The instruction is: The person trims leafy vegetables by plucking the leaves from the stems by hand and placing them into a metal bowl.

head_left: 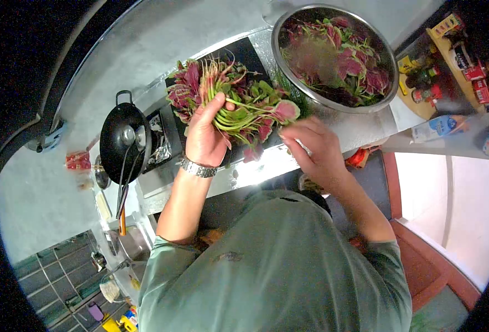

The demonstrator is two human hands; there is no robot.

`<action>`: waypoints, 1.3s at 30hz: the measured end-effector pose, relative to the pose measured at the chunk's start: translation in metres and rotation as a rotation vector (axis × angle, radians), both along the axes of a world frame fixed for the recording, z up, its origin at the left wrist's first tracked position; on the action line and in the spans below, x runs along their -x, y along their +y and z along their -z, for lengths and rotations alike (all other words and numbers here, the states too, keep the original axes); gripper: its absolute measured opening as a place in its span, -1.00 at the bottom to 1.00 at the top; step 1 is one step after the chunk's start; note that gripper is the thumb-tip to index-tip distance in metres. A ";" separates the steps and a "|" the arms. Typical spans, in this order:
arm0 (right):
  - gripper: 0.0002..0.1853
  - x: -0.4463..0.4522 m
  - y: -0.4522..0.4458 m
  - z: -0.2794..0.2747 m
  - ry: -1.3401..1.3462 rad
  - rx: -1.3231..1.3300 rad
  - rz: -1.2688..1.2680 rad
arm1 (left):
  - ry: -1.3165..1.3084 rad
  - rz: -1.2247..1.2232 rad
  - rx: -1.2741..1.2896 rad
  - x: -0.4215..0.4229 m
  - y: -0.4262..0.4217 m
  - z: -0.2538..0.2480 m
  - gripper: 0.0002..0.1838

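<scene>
- what are you gripping?
- my left hand [208, 131] is clamping a bunch of red amaranth [236, 116], thumb pressing over the green stems [226, 125], roots [216, 72] pointing to the far side. it is sitting over the dark panel [251, 54], with more purple leaves [183, 91] spreading at its left.
- and your right?
- my right hand [317, 148] is hovering just beside the bunch's right end. thumb and forefinger are curling toward each other, but blur is hiding the tips, so i cannot tell whether they are pinching anything.
- which step are you on?
- i'm picking over the stems, i'd judge. the steel bowl [360, 109] at the far right is holding red-green leaves [350, 62].
- and the next move?
- it's calling, i think, for a steady left grip and a light right pinch, since the stems are looking tender.
</scene>
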State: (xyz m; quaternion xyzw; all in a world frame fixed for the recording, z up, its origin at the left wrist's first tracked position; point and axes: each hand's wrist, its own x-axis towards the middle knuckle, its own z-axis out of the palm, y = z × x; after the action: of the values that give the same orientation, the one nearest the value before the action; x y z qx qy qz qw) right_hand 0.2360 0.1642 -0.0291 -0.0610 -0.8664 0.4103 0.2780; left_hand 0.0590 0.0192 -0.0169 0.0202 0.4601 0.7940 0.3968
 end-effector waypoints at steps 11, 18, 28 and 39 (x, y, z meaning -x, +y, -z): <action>-0.86 0.066 0.008 -0.027 0.094 -0.423 0.025 | 0.126 0.084 0.004 0.007 -0.007 0.001 -0.87; -0.88 0.087 0.013 -0.018 0.000 -0.335 -0.097 | 0.118 0.105 -0.015 0.011 -0.005 0.001 -0.89; -0.90 0.093 0.024 -0.018 -0.050 -0.115 -0.120 | 0.112 0.147 -0.004 0.019 -0.003 0.011 -0.87; -0.92 0.098 0.012 -0.017 0.016 -0.186 -0.091 | 0.072 0.060 -0.010 0.017 0.001 0.008 -0.86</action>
State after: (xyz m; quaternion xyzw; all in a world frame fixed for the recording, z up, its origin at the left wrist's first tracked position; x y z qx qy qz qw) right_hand 0.1383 0.1759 -0.0119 0.0077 -0.9004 0.3407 0.2704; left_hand 0.0421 0.0206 -0.0252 0.0646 0.4696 0.7827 0.4034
